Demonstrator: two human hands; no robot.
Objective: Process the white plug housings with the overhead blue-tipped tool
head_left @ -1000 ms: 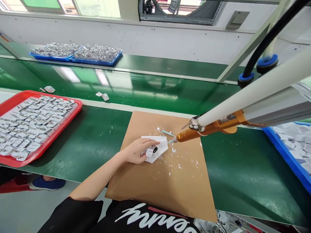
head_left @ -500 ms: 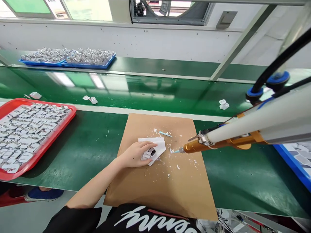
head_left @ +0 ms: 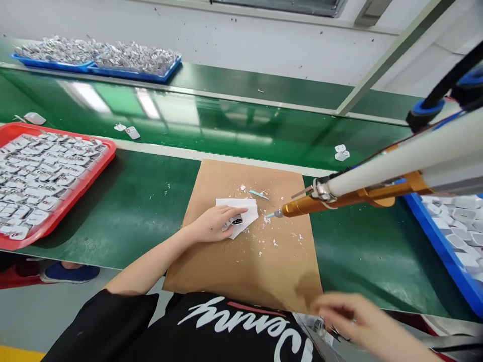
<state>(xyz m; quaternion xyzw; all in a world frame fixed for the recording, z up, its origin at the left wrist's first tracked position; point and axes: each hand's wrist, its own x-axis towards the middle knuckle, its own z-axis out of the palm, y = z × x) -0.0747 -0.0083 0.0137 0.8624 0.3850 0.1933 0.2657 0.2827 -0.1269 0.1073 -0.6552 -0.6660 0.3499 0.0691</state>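
My left hand [head_left: 214, 224] is closed around a small white plastic part with a black piece in it [head_left: 237, 219]. It rests on a folded white paper [head_left: 247, 213] on the brown cardboard sheet [head_left: 234, 276]. At the lower right, past the cardboard's front edge, my right hand [head_left: 345, 315] is smeared by motion; its fingers look curled, and what they hold, if anything, is unclear. An orange glue dispenser [head_left: 305, 205] with a light blue nozzle points at the paper from the right. Beyond the paper lies a loose light blue tip [head_left: 258, 194] among white crumbs.
A red tray [head_left: 81, 188] of white parts with metal pieces stands at the left. At the right is a blue tray [head_left: 439, 249] of white caps. Blue trays [head_left: 128, 74] of small metal pieces sit on the back shelf. Loose white parts [head_left: 132, 132] lie on the green belt.
My right hand has come into view at the lower right. The head view has tilted downward. My left hand stays on the paper with the white part.
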